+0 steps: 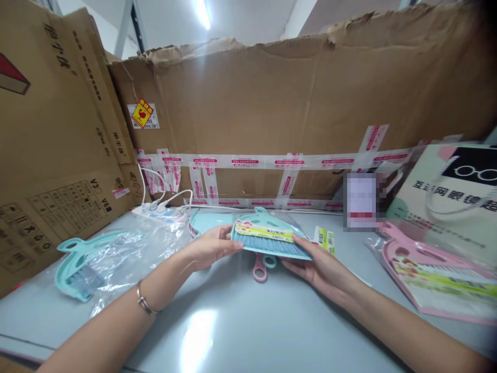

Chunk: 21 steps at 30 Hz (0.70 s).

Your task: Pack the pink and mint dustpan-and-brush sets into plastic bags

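Left hand (213,247) and right hand (316,265): fingers clamped on opposite ends of teal plastic dustpan-and-brush set (269,234). Hold level, don't crush blue bristles (262,244).

The middle dustpan (285,225) is mint green, its bristles (267,244) grey-blue, its label (264,230) yellow-green with red spots and dark lettering. Of the 2 ring handles (259,260) below, 1 is pink, 1 mint. The right-hand dustpan set (412,243) is pink. The counter (233,326) is pale blue-grey; the cardboard (252,103) is brown — its tape (264,161) white with pinkish-red print.
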Each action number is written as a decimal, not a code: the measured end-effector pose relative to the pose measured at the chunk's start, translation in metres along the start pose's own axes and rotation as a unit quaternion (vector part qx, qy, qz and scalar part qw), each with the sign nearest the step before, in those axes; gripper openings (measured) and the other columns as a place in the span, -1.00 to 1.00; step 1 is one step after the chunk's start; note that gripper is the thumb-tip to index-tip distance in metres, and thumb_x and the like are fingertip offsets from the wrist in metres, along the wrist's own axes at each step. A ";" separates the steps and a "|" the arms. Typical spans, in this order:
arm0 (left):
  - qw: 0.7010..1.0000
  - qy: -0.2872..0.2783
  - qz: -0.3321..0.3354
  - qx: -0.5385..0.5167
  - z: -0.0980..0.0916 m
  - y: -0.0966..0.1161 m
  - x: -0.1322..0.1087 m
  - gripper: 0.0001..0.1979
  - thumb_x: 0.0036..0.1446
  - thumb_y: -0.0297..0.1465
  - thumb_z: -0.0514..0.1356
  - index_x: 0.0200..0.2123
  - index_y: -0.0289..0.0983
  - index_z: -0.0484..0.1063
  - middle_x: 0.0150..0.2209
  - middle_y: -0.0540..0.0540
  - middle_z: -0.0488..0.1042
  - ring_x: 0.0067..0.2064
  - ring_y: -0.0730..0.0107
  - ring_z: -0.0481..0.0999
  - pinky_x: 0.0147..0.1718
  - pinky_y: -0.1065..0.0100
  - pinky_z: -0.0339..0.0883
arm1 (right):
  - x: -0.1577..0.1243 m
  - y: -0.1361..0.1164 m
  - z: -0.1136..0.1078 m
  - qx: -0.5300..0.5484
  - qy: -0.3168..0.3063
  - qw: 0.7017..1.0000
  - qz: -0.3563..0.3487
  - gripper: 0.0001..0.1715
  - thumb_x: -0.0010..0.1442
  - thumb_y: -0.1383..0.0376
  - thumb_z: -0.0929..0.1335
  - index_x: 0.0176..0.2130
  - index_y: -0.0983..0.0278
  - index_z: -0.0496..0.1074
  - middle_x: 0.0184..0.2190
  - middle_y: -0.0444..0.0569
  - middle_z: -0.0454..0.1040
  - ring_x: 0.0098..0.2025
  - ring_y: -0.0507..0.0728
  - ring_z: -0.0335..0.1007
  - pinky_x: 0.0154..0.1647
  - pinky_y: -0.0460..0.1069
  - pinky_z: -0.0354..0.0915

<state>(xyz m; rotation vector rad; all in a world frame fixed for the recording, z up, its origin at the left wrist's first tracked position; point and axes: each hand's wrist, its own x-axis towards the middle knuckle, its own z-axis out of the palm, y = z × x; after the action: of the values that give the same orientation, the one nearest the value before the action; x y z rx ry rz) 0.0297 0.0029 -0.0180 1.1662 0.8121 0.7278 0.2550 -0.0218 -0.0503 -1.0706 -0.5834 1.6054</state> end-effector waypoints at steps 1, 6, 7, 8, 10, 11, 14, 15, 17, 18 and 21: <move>1.000 0.021 -0.003 -0.006 -0.001 -0.002 0.002 -0.55 -0.13 -0.53 0.31 -0.09 -0.34 0.38 -0.13 -0.17 0.50 -0.12 0.39 0.49 -0.07 0.43 0.31 | 0.000 -0.001 0.000 0.011 -0.018 1.000 0.002 -0.75 0.10 0.37 0.35 -0.16 0.32 0.39 -0.30 -0.01 0.54 -0.33 0.08 0.49 -0.31 -0.01 0.49; 0.991 0.127 -0.014 -0.035 -0.002 -0.011 0.010 -0.74 -0.10 -0.53 0.31 -0.28 -0.41 0.39 -0.36 -0.16 0.55 -0.38 0.52 0.54 -0.33 0.55 0.39 | 0.000 -0.002 -0.001 0.031 -0.068 0.997 -0.011 -0.65 -0.06 0.59 0.38 -0.22 0.37 0.38 -0.25 0.06 0.54 -0.22 0.11 0.50 -0.16 -0.06 0.45; 0.988 0.147 -0.017 -0.033 -0.002 -0.012 0.011 -0.78 -0.09 -0.52 0.31 -0.33 -0.40 0.38 -0.42 -0.16 0.54 -0.44 0.54 0.52 -0.38 0.55 0.38 | 0.000 -0.001 -0.001 0.028 -0.060 0.998 -0.017 -0.64 -0.08 0.61 0.38 -0.24 0.36 0.38 -0.27 0.06 0.55 -0.22 0.11 0.50 -0.18 -0.08 0.45; 0.986 0.163 -0.019 -0.027 -0.001 -0.013 0.011 -0.81 -0.08 -0.50 0.30 -0.38 -0.39 0.36 -0.46 -0.15 0.54 -0.48 0.55 0.51 -0.43 0.56 0.37 | 0.000 0.000 -0.002 0.024 -0.049 0.998 -0.021 -0.65 -0.07 0.60 0.38 -0.25 0.36 0.38 -0.28 0.05 0.55 -0.22 0.11 0.50 -0.21 -0.09 0.46; 0.983 0.180 -0.018 -0.011 0.000 -0.014 0.011 -0.82 -0.05 -0.45 0.29 -0.44 -0.36 0.31 -0.50 -0.14 0.54 -0.52 0.56 0.48 -0.48 0.54 0.34 | 0.001 0.002 -0.002 0.011 -0.037 0.999 -0.025 -0.70 -0.06 0.57 0.39 -0.26 0.34 0.38 -0.30 0.04 0.56 -0.23 0.11 0.51 -0.26 -0.11 0.47; 0.983 0.183 -0.014 0.000 0.001 -0.014 0.011 -0.81 -0.05 -0.43 0.28 -0.46 -0.35 0.29 -0.51 -0.13 0.53 -0.54 0.56 0.47 -0.49 0.53 0.32 | 0.001 0.003 -0.003 0.004 -0.036 0.999 -0.026 -0.73 -0.04 0.55 0.39 -0.28 0.34 0.39 -0.31 0.04 0.56 -0.23 0.12 0.51 -0.26 -0.10 0.47; 0.984 0.174 0.010 0.037 0.003 -0.014 0.009 -0.79 -0.04 -0.38 0.26 -0.50 -0.32 0.26 -0.58 -0.06 0.50 -0.58 0.57 0.44 -0.53 0.52 0.27 | 0.002 0.003 -0.003 -0.015 -0.035 0.999 -0.038 -0.86 -0.01 0.48 0.40 -0.35 0.36 0.42 -0.33 0.03 0.56 -0.26 0.11 0.51 -0.26 -0.10 0.47; 0.984 0.169 0.022 0.048 0.004 -0.014 0.009 -0.78 -0.04 -0.36 0.26 -0.50 -0.32 0.26 -0.59 -0.04 0.48 -0.59 0.58 0.42 -0.54 0.52 0.25 | 0.003 0.002 -0.003 -0.023 -0.034 0.998 -0.043 -0.91 0.00 0.45 0.40 -0.38 0.36 0.43 -0.34 0.03 0.57 -0.28 0.09 0.52 -0.27 -0.11 0.46; 0.985 0.156 0.047 0.059 0.005 -0.015 0.008 -0.76 -0.04 -0.31 0.25 -0.50 -0.32 0.26 -0.59 -0.02 0.47 -0.58 0.58 0.41 -0.52 0.50 0.26 | 0.002 -0.001 -0.003 -0.037 -0.034 0.997 -0.060 -0.95 0.02 0.40 0.39 -0.41 0.37 0.44 -0.38 0.02 0.57 -0.32 0.08 0.52 -0.29 -0.12 0.46; 0.985 0.149 0.055 0.060 0.005 -0.015 0.008 -0.75 -0.05 -0.29 0.25 -0.49 -0.32 0.27 -0.58 -0.02 0.46 -0.57 0.58 0.41 -0.50 0.49 0.26 | 0.002 -0.003 -0.003 -0.041 -0.038 0.996 -0.067 -0.94 0.02 0.38 0.40 -0.41 0.37 0.44 -0.38 0.02 0.57 -0.33 0.08 0.52 -0.28 -0.12 0.46; 0.988 0.126 0.054 0.066 0.002 -0.015 0.009 -0.74 -0.07 -0.26 0.26 -0.45 -0.32 0.29 -0.55 -0.02 0.46 -0.55 0.57 0.40 -0.47 0.48 0.26 | 0.001 -0.008 -0.003 -0.027 -0.057 0.996 -0.065 -0.87 -0.01 0.40 0.41 -0.35 0.35 0.43 -0.29 0.01 0.56 -0.28 0.12 0.52 -0.23 -0.05 0.47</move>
<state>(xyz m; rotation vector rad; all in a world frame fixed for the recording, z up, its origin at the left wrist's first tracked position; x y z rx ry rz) 0.0377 0.0058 -0.0339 1.2594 1.0269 0.9368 0.2617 -0.0189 -0.0460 -0.9640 -0.7618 1.5516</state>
